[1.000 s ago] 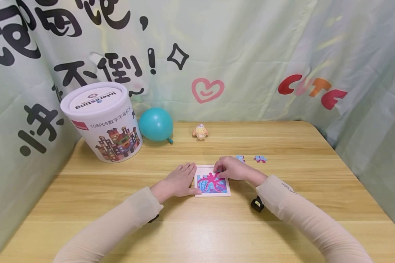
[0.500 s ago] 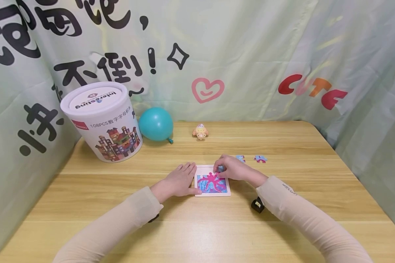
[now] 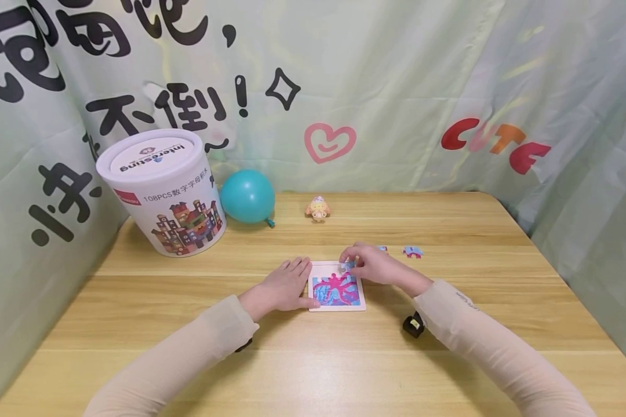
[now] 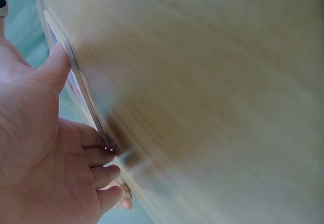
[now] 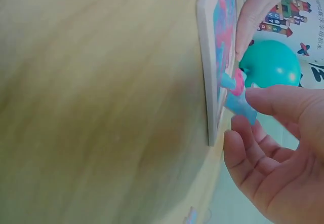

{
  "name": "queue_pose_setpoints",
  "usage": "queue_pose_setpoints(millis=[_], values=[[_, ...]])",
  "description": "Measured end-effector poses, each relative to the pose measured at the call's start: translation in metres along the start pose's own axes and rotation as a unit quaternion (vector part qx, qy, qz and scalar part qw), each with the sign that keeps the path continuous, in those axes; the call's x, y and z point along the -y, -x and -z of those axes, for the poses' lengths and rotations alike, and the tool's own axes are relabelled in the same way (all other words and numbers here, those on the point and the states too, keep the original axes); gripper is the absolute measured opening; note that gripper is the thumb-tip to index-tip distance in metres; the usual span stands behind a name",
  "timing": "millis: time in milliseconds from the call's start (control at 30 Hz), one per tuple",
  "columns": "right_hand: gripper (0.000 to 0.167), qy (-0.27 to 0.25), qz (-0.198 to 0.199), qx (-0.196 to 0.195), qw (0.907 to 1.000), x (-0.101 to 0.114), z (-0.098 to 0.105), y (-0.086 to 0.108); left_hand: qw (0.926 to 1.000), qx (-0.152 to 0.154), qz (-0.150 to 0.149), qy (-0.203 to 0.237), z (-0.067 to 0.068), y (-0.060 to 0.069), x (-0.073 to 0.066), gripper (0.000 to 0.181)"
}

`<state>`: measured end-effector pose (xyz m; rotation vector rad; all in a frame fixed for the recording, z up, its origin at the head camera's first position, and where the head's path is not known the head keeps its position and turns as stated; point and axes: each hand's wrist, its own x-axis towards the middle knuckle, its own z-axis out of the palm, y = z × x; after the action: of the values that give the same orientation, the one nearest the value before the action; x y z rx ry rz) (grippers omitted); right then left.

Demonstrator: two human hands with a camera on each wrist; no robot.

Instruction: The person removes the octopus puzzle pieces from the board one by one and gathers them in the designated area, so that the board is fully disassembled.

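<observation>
A small white-framed jigsaw puzzle [image 3: 337, 291] with a pink octopus on blue lies on the table. Along its left side rests my left hand [image 3: 284, 286], fingers extended, thumb on the near left corner; the left wrist view shows the thumb [image 4: 59, 64] on the frame's edge. My right hand [image 3: 372, 265] is over the far right corner, pinching a blue puzzle piece [image 5: 242, 105] between thumb and fingers. That piece is tilted above the frame in the right wrist view. The fingertip behind it is hidden. The frame's far strip shows white backing.
Two loose puzzle pieces lie beyond the right hand, one mostly covered by it, the other puzzle piece [image 3: 412, 252] in plain sight. Farther back stand a small toy figure [image 3: 318, 209], a teal balloon [image 3: 247, 197] and a large white bucket [image 3: 162, 194]. Printed curtains [image 3: 396, 116] enclose the table.
My right hand has shifted slightly right and away from me, uncovering more of the blue piece and covering more of the nearer loose piece. The left hand has stayed in place.
</observation>
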<state>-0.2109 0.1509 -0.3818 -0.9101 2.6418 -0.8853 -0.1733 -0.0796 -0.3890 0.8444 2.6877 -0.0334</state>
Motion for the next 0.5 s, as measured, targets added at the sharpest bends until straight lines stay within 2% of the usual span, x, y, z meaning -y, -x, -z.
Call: queue_pose_setpoints(millis=[233,500], values=[[0.025,-0.035,0.016,-0.009,0.9992,-0.003,0.004,0.002,1.0000,-0.001,0.002,0.000,0.000,0.000,0.000,0.091],[0.009,-0.076,-0.036,-0.047,0.9953,-0.014,0.015,0.012,1.0000,-0.003,-0.002,0.000,-0.001,0.000,0.000,0.091]])
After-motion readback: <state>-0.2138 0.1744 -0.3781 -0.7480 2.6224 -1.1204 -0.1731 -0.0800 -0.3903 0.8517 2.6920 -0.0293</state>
